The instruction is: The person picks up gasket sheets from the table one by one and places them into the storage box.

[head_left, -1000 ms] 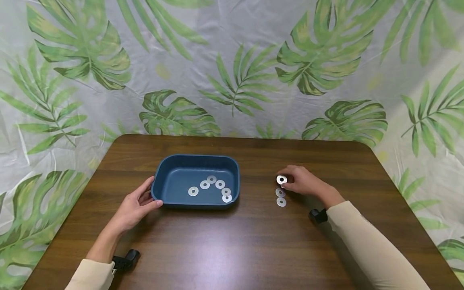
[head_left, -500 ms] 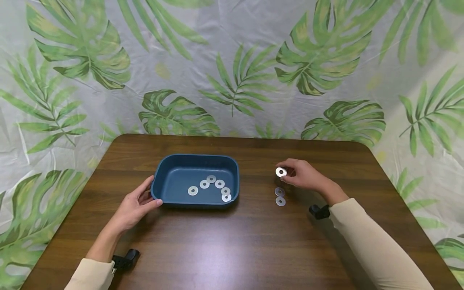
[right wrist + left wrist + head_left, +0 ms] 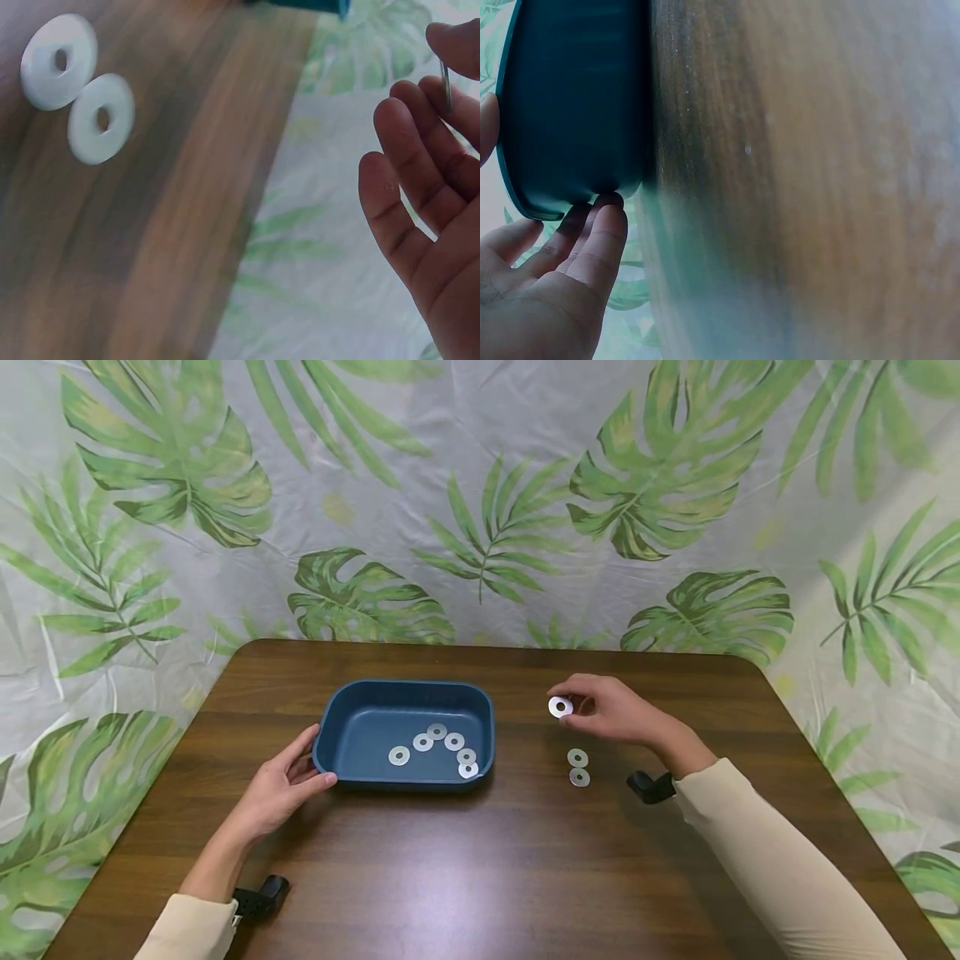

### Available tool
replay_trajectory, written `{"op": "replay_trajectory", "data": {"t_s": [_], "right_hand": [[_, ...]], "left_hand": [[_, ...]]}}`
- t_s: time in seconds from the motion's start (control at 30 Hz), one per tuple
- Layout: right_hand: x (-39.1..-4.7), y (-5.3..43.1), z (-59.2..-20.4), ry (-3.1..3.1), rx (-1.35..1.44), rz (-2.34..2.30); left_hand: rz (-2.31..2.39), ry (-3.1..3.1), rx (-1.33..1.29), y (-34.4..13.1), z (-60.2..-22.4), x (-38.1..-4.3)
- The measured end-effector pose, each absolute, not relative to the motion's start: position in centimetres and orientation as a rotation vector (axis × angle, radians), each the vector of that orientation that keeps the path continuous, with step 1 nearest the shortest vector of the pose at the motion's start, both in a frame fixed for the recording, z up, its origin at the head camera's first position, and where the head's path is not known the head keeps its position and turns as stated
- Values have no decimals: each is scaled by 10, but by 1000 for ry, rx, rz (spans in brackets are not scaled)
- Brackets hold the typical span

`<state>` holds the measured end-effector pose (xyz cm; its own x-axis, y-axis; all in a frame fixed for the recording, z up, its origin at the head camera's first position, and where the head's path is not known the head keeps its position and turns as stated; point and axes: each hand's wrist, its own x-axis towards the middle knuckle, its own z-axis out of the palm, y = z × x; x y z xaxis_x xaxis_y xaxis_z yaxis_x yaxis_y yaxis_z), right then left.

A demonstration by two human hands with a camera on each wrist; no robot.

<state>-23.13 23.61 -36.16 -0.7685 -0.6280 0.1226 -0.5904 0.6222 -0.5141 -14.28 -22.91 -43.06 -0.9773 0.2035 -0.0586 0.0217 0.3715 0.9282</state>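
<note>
The right hand [image 3: 613, 713] pinches one washer [image 3: 552, 709] above the surface [image 3: 442, 885]; the washer lies right of the tray [image 3: 367, 735], whose long axis runs left to right; the left hand [image 3: 277, 787], thumb and fingers parted, holds the tray's left end, away from the washer.

In the 1 blue tray [image 3: 405, 697] there lie 6 metal washers [image 3: 392, 756]. On the 1 wooden table [image 3: 450, 877] are 2 loose washers [image 3: 573, 777], and between the fingers of the right hand [image 3: 615, 710] is 1 held washer [image 3: 553, 707], which makes 9 washers in total. The hands are 2, counting also the left hand [image 3: 273, 789]. There are 2 beige sleeves [image 3: 765, 852], 2 black wrist devices [image 3: 651, 787], and 1 leaf-printed cloth [image 3: 510, 410] behind.
</note>
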Motion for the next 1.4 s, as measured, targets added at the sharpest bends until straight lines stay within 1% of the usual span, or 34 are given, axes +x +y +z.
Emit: {"op": "replay_trajectory", "data": {"t_s": [0.37, 0.6, 0.87, 1.1, 1.23, 1.4], "right_hand": [[-234, 206, -337, 2732, -1194, -738], [-234, 185, -328, 2704, -1311, -705], [-242, 152, -315, 2630, -1291, -643], [-249, 123, -300, 2614, -1357, -627], [-252, 112, -299, 2593, -1368, -637], [-259, 102, -303, 2586, -1306, -723]], "left_hand": [[1656, 2451, 192, -230, -430, -142], [1663, 2456, 196, -229, -433, -141], [1643, 2494, 197, -229, -432, -142], [1638, 2497, 195, -230, -433, -142], [1644, 2499, 201, -230, -434, -143], [1654, 2498, 208, -230, -436, -144]]}}
